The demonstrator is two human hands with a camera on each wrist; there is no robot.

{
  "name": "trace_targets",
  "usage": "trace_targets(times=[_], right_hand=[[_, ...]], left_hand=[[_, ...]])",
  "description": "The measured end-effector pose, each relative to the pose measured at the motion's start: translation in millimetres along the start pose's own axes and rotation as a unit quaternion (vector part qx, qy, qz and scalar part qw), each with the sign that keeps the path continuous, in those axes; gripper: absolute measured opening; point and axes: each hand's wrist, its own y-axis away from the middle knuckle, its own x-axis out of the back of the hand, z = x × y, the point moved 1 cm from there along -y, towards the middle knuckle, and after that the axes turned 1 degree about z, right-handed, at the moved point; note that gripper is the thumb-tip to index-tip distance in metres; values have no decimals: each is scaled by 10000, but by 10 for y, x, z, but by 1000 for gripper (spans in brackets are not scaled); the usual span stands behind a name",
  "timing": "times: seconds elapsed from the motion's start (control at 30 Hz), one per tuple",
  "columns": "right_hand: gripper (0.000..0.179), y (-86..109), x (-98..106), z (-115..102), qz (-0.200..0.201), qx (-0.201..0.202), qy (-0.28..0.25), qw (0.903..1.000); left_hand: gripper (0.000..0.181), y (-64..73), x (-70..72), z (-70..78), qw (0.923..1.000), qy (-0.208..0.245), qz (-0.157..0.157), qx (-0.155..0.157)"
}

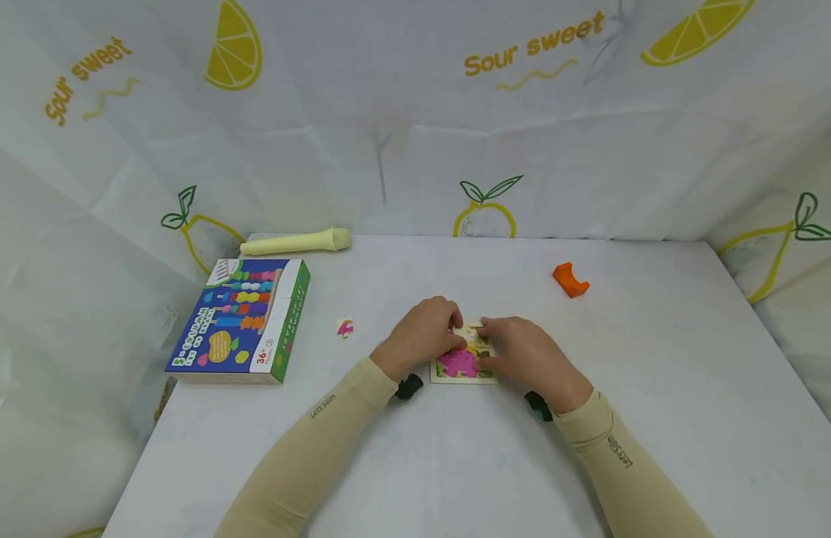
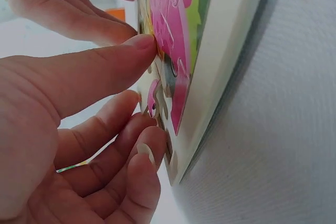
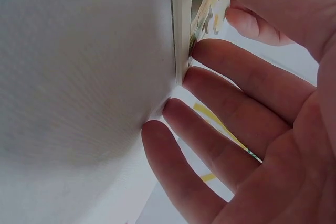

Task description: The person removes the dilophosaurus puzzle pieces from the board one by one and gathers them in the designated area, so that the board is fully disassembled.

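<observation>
Near the table's middle, the left hand [image 1: 424, 335] pinches a puzzle piece [image 2: 153, 98] into the puzzle board [image 1: 464, 364], while the right hand [image 1: 523, 357], fingers straight, steadies the board's right edge.

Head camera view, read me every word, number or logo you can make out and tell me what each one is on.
"Sour sweet": printed in yellow on the backdrop cloth, twice.
"36+": on the corner of the toy box.
"Lets Slim": on the left sleeve.
The right sleeve has similar print, too blurred to read.
The yellow title and the side print on the toy box are too small to read.
</observation>
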Motion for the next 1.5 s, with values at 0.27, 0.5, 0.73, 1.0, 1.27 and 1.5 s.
trace_targets(times=[0.27, 0.5, 0.73, 1.0, 1.27, 1.5], right_hand=[[60, 1, -3, -15, 3, -6, 15, 10000], [61, 2, 5, -15, -46, -75, 41, 10000], [61, -7, 3, -16, -50, -12, 26, 10000], [53, 4, -10, -53, 310, 61, 272, 9991], [58, 22, -34, -109, 558, -154, 423, 9974], [51, 23, -69, -120, 871, -31, 403, 9954]], left_hand=[[21, -17, -2, -63, 9985, 534, -85, 131], [16, -33, 1, -74, 9973, 726, -94, 100], [15, -34, 16, -84, 9951, 938, -245, 185], [14, -67, 12, -98, 9963, 839, -195, -9], [12, -89, 10, -108, 9967, 776, -234, -100], [13, -76, 35, -109, 9954, 919, -256, -110]])
